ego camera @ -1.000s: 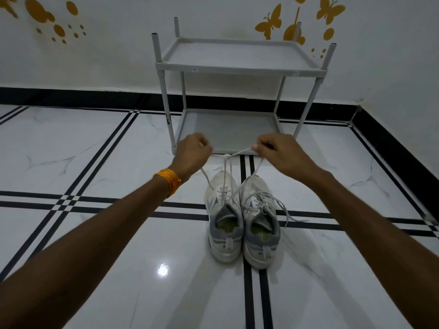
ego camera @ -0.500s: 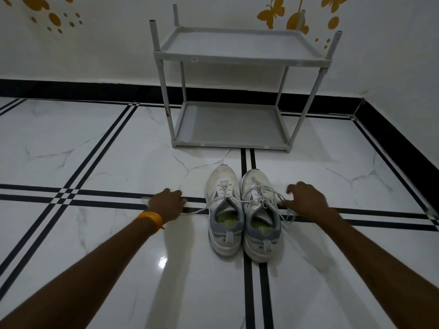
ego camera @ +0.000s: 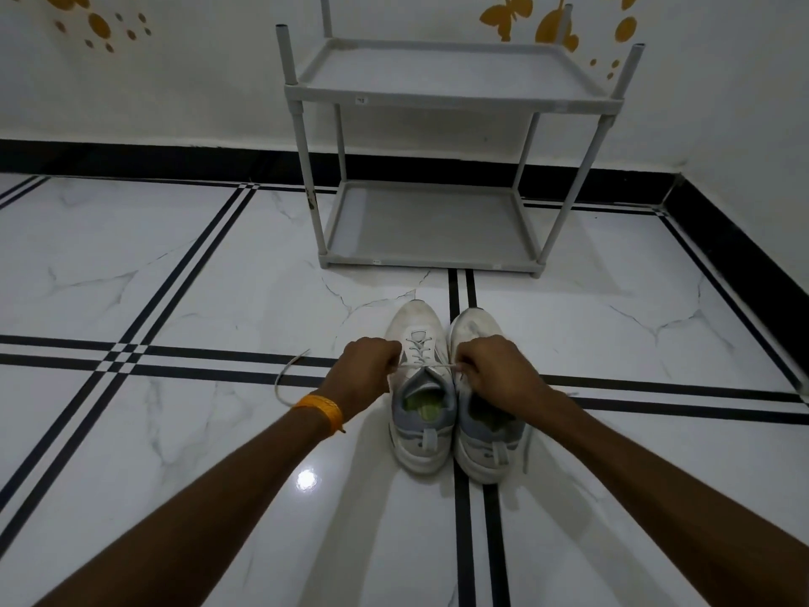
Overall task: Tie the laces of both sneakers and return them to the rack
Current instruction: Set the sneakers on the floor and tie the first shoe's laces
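Two white sneakers stand side by side on the floor, toes toward the rack. The left sneaker [ego camera: 419, 387] has its white lace [ego camera: 427, 366] pulled taut across the tongue. My left hand [ego camera: 365, 372] grips one lace end at the shoe's left side; the loose tail [ego camera: 284, 378] curls out over the floor. My right hand [ego camera: 492, 372] grips the other end and partly covers the right sneaker [ego camera: 486, 435], whose laces are hidden. The grey two-shelf rack [ego camera: 431, 251] stands beyond the shoes with nothing on it.
The floor is glossy white marble tile with black stripes [ego camera: 462, 541]. A white wall with a black skirting [ego camera: 131, 162] runs behind the rack, and another wall closes in at the right [ego camera: 744, 256].
A second ago both hands held the laces high. They swept down and apart to the floor, then came in over the left sneaker, drawing its lace tight.
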Tool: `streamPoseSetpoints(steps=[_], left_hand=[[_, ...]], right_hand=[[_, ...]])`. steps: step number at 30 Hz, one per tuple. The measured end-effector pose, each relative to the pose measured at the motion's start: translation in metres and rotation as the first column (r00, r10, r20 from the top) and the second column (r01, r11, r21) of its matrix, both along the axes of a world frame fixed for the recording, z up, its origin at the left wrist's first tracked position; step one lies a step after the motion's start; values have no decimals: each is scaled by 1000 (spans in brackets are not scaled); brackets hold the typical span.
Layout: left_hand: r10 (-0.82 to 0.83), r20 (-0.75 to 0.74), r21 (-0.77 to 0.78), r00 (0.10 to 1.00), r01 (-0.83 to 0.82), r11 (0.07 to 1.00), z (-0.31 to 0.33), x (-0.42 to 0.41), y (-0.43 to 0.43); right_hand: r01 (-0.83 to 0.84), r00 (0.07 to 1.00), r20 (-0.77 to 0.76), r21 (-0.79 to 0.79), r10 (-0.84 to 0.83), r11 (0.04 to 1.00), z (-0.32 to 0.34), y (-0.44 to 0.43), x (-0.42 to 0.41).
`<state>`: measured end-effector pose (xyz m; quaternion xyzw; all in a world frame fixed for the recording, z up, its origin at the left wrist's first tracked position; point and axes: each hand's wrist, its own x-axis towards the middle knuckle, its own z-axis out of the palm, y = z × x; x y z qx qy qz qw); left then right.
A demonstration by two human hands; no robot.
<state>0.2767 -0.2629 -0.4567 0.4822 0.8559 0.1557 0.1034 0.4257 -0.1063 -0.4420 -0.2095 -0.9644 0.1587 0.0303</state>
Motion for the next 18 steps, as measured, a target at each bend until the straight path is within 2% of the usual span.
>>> streamPoseSetpoints(steps=[3, 7, 10, 12, 13, 15, 17, 18], left_hand=[[-28, -27, -39, 999, 27, 999, -6, 5, -5], [19, -1, -13, 1000, -19, 1000, -14, 8, -8], [61, 8, 29, 998, -61, 998, -19, 13, -9], [100, 25, 72, 995, -102, 992, -20, 16, -9], [126, 31, 84, 992, -128, 988, -21, 17, -9], [173, 48, 91, 984, -177, 980, -21, 15, -10], [228, 158, 120, 961, -247, 961, -16, 10, -10], [261, 309, 151, 914, -318, 936, -10, 6, -10]], right_hand=[[-16, 1000, 15, 67, 15, 998, -5, -3, 8], [-24, 999, 28, 70, 22, 997, -6, -6, 6], [28, 998, 58, -23, -27, 999, -5, 1, 4], [61, 998, 47, -217, -52, 974, 4, 4, 4], [70, 997, 10, -391, -72, 918, 11, 3, 3], [65, 984, -74, -691, -159, 720, 22, -2, 0], [42, 961, -125, -816, -248, 576, 25, -3, -4], [35, 951, -137, -844, -278, 535, 25, -4, -7]])
